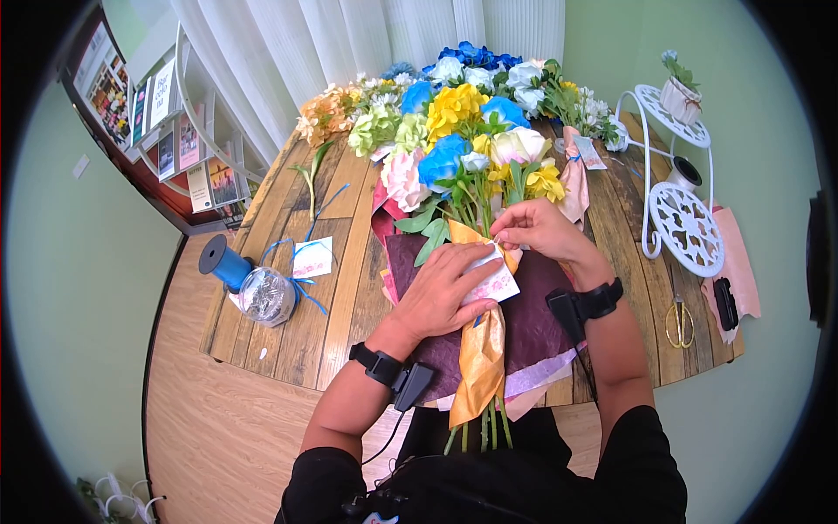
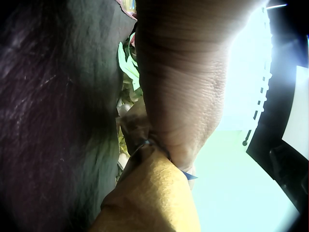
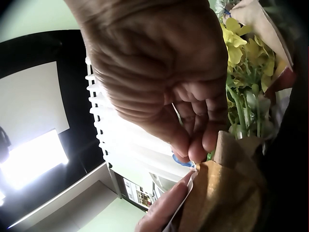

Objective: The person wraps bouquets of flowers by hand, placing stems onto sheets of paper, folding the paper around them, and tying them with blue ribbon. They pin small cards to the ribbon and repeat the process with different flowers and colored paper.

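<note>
The left hand (image 1: 441,290) lies across a small white card with pink print (image 1: 499,286), its fingers extended over it and its thumb along the lower edge. Under the card, gold paper (image 1: 482,358) wraps the stems of a bouquet. At the card's upper corner the right hand (image 1: 548,229) pinches a thin pale string. In the right wrist view, the right hand (image 3: 164,67) has thumb and fingertips together just above the gold paper (image 3: 219,198), near a left finger (image 3: 166,205). The left wrist view shows the left palm (image 2: 186,82) against the gold paper (image 2: 154,193).
More flowers (image 1: 458,109) fill the table's far side. Dark purple paper (image 1: 541,323) lies beneath the bouquet. On the left are a blue ribbon spool (image 1: 224,263), a clear container (image 1: 265,296) and another card (image 1: 312,258); on the right, scissors (image 1: 679,323) and a white stand (image 1: 687,229).
</note>
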The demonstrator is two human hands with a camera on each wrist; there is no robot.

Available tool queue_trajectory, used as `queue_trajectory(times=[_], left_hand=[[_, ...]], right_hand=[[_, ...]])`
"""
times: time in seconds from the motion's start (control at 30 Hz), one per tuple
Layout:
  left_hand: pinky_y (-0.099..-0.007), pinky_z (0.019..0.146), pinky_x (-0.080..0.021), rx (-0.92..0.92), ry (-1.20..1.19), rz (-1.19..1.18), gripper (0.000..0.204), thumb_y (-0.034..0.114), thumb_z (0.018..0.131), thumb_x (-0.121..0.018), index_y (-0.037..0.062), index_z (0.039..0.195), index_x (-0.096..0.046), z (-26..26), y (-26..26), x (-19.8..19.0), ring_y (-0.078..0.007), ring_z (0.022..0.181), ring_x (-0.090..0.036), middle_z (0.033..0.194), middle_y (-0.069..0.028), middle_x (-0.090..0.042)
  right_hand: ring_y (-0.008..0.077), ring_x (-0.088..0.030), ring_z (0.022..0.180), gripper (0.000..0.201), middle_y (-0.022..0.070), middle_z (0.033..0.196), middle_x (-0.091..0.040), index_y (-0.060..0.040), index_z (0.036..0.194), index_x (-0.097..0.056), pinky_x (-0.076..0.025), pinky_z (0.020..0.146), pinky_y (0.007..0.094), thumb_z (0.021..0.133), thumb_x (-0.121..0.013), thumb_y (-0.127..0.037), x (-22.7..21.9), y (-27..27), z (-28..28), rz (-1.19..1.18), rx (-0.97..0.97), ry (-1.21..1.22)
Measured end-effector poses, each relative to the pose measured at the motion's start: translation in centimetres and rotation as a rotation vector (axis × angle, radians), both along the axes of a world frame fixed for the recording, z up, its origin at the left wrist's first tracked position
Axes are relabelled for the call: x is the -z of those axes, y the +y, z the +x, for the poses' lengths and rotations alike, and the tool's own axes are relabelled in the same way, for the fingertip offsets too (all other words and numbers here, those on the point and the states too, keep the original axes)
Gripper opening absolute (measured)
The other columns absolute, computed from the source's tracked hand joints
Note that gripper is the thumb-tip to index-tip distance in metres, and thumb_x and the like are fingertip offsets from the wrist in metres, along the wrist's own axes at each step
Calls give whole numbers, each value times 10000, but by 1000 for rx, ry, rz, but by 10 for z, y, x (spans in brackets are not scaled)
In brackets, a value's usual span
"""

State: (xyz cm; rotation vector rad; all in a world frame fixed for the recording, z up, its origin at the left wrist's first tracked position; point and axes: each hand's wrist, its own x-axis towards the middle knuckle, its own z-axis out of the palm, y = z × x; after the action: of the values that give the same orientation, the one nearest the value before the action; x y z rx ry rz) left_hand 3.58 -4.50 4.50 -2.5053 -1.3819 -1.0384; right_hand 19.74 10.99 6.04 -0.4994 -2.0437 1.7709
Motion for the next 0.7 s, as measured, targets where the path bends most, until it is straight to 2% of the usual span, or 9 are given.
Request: queue_trajectory(times=[0.13,0.23,0.3,0.43,0.5,0.7], left_hand=[[-413,930,-353,1,0,-2,482,330,758,-624,71,1155,-537,0,0,0,-308,1071,-472,1179,-123,-494],[-410,902,-357,9,7,10,483,340,769,-608,60,1157,-540,-2,1,2,-301,1053,-482,1181,-129,-491],[-409,900,-359,9,5,12,482,339,769,-608,59,1156,-540,-1,1,1,-300,1051,-482,1175,-129,-492],[-407,895,-363,13,1,17,479,335,770,-609,58,1154,-542,-1,1,1,-298,1046,-484,1158,-127,-497],[-407,894,-364,14,0,15,479,335,770,-609,58,1154,-542,-2,1,2,-298,1044,-484,1155,-127,-498],[-408,892,-366,16,-3,17,479,338,772,-607,59,1156,-542,-1,1,2,-296,1043,-485,1150,-123,-501]], right_hand=[[72,-571,660,126,47,775,-628,51,906,-621,-468,606,203,794,-602,-5,8,2,-2,93,18,-33],[66,-560,649,129,37,754,-618,50,903,-622,-457,592,199,790,-609,-12,3,-6,-5,116,78,-4],[62,-546,625,117,23,725,-601,42,876,-620,-448,570,198,785,-623,-31,-5,-11,-4,192,192,-46],[61,-538,609,98,20,710,-588,26,836,-609,-443,550,198,778,-636,-49,-3,-5,-1,212,237,-85],[52,-549,617,103,3,732,-602,-22,866,-604,-440,554,176,795,-635,-90,-2,-3,0,44,149,-69],[68,-547,588,54,24,702,-591,-2,804,-593,-431,522,186,761,-623,-16,-3,-3,-1,-59,153,-29]])
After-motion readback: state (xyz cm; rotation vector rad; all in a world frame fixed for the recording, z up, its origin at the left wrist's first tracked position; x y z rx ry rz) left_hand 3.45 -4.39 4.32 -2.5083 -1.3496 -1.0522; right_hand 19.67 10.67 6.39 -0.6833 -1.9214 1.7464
